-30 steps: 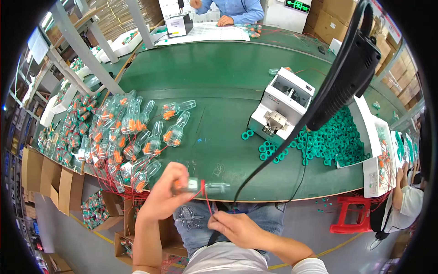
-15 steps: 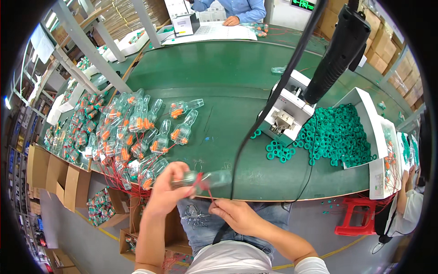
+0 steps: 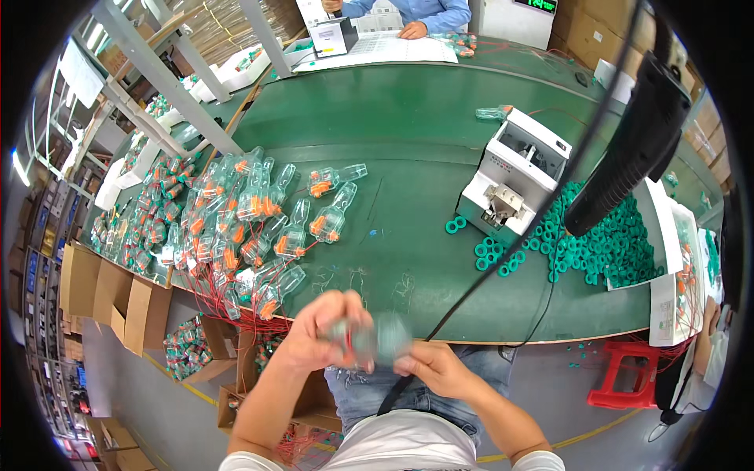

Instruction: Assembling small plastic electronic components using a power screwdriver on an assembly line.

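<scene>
My left hand [image 3: 330, 334] is closed around a clear greenish plastic housing [image 3: 391, 339] with a red wire about it, above the bench's front edge. Motion smears the housing, so its details are unclear. My right hand [image 3: 441, 372] is closed in a pinch at the housing's lower right side; what lies between its fingertips cannot be made out. To the left, similar clear housings [image 3: 292, 235] with orange and green parts lie in a heap, their red wires [image 3: 212, 294] hanging over the bench edge.
A white machine [image 3: 514, 177] stands on the green bench [image 3: 345, 110], beside a pile of green rings [image 3: 613, 243]. A black handheld tool [image 3: 632, 145] and its cable hang on the right. Cardboard boxes [image 3: 145, 314] and a red stool [image 3: 626, 373] flank me. A co-worker [image 3: 432, 14] sits across.
My hands have come closer together, and the held housing has turned and now looks shorter. The hanging black tool has shifted right in view. The whole view has moved slightly.
</scene>
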Demonstrator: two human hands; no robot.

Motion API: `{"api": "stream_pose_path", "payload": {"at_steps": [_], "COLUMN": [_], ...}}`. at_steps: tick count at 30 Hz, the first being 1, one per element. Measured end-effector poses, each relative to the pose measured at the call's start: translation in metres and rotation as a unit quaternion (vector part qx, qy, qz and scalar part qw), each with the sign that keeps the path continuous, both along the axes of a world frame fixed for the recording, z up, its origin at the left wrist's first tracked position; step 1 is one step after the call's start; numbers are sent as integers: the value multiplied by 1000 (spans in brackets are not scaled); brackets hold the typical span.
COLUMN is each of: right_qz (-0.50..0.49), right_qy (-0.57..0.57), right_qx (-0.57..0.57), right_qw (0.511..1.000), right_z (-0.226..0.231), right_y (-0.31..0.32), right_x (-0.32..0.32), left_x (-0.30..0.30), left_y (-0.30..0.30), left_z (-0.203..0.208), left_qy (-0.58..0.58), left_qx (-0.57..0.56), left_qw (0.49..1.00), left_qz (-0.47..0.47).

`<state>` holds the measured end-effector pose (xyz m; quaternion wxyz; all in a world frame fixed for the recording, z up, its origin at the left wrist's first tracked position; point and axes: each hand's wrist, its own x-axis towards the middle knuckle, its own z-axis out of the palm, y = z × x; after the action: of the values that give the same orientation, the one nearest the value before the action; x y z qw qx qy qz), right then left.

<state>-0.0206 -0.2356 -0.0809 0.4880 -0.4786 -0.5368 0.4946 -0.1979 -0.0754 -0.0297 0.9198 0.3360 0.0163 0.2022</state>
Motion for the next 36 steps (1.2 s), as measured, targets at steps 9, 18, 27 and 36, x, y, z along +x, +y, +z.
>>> {"api": "stream_pose_path", "payload": {"at_steps": [9,18,27,36], "right_qz": [-39,-220,-338,-201], "right_qy": [-99,131,87,-390], "right_qx": [85,-16,52,123], "right_qw": [991,966,936,890], "right_z": [29,28,0,41], "right_y": [4,1,4,0], "right_x": [2,4,-30,6], "left_x": [9,37,61,38], "left_y": [-16,-37,-61,-44], "left_z": [-38,-35,-33,-29], "left_qy": [305,271,248,292], "left_qx": [483,162,67,282], "left_qw": [820,938,937,898], "left_qz": [49,145,238,169]}}
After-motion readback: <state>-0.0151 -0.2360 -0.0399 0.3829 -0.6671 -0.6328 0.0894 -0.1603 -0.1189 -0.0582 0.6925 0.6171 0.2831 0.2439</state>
